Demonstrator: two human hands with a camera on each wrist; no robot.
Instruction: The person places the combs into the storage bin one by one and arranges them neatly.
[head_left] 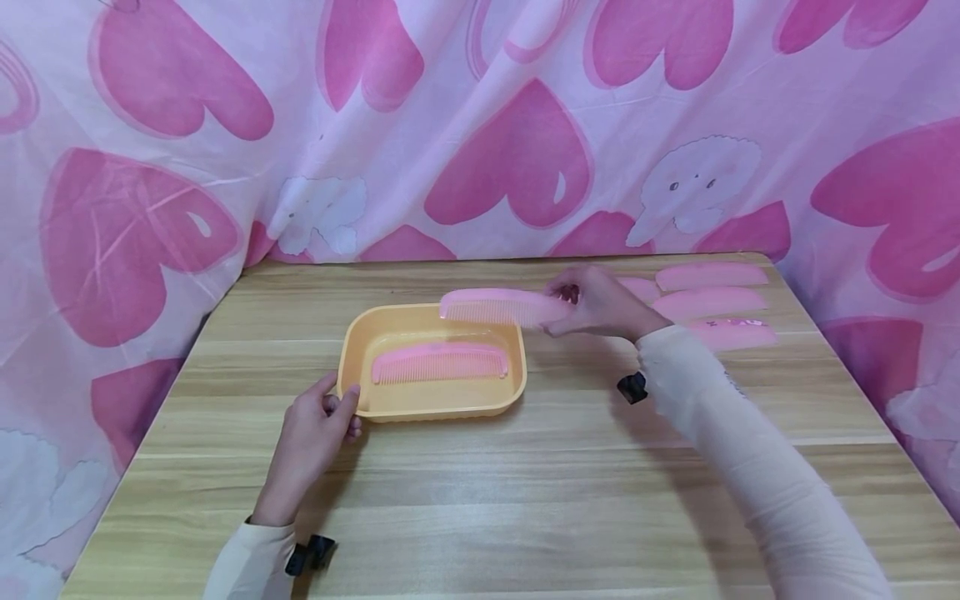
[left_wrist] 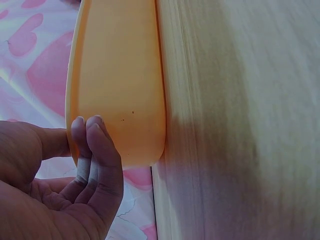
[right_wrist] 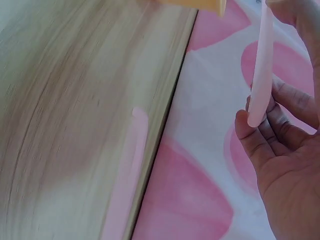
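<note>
My right hand point(head_left: 600, 304) pinches a pink comb point(head_left: 495, 306) by its right end, teeth downward. The comb's free end overlaps the back right rim of a yellow-orange tray point(head_left: 431, 411) in the head view. In the right wrist view the held comb point(right_wrist: 263, 70) is seen edge-on between thumb and fingers, raised above the table. A second pink comb point(head_left: 441, 364) lies inside the tray. My left hand point(head_left: 315, 429) grips the tray's front left corner; the left wrist view shows the thumb behind the rim and curled fingertips on the outer wall point(left_wrist: 125, 90).
Several pink combs lie at the table's back right: a far comb point(head_left: 712, 275), a middle comb point(head_left: 708, 302), a near comb with a small printed pattern point(head_left: 738, 335), and another comb point(head_left: 637, 289) partly behind my right hand. A heart-patterned curtain point(head_left: 510, 158) borders the wooden table point(head_left: 525, 500).
</note>
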